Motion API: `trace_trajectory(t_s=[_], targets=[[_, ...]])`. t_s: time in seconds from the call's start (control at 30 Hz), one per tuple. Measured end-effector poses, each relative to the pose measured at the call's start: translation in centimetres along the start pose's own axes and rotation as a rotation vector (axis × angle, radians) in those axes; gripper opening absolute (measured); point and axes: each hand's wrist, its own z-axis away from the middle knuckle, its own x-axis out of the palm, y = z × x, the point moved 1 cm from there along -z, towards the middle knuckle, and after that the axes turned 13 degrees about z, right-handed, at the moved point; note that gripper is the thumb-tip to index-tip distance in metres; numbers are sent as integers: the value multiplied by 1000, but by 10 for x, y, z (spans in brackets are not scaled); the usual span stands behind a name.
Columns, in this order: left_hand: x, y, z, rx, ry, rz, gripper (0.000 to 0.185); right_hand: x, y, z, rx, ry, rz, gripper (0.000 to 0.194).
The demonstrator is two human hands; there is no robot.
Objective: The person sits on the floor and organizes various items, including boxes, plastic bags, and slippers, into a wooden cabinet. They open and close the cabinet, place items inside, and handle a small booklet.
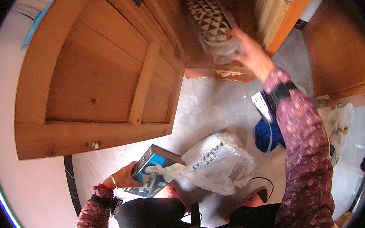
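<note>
My right hand [254,53] reaches into the wooden cabinet [257,23] and grips a flat, shoe-shaped item [213,23] with a black-and-white triangle pattern. Crumpled clear plastic covers its near end, and motion blurs it. Low on the left, my left hand [124,177] holds a printed cardboard box [158,173] by its left side, tilted, with a picture of a person and writing on it. Beside the box, a translucent plastic bag [217,161] bearing dark writing lies in front of my feet; its contents are hard to make out.
The panelled cabinet door [98,78] stands wide on the left, its lower corner above my left hand. Blue cloth [266,135] lies on the grey floor [203,99] under my right forearm. A clear bag [340,129] with things in it is at the right, below a wooden panel [341,52].
</note>
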Motion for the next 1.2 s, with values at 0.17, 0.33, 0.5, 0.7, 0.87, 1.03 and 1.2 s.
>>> trace_trajectory(t_s=[0.17, 0.33, 0.5, 0.7, 0.87, 1.03, 1.2], targets=[[31, 136, 7, 103, -266, 92, 90, -33, 16, 115, 171, -242, -367, 26], [55, 190, 10, 236, -256, -32, 83, -85, 5, 286, 65, 21, 539, 40], [59, 219, -3, 204, -6, 228, 82, -135, 3, 410, 269, 231, 31, 75], [80, 281, -48, 213, 211, 797, 46, -238, 73, 514, 586, 417, 360, 80], [67, 310, -142, 345, 280, 930, 38, -230, 100, 521, 641, 534, 59, 77], [-20, 368, -212, 532, 428, 823, 39, -184, 73, 485, 682, 292, 85, 77], [-88, 490, -273, 539, 503, 465, 40, -167, 47, 482, 600, 270, -248, 81]])
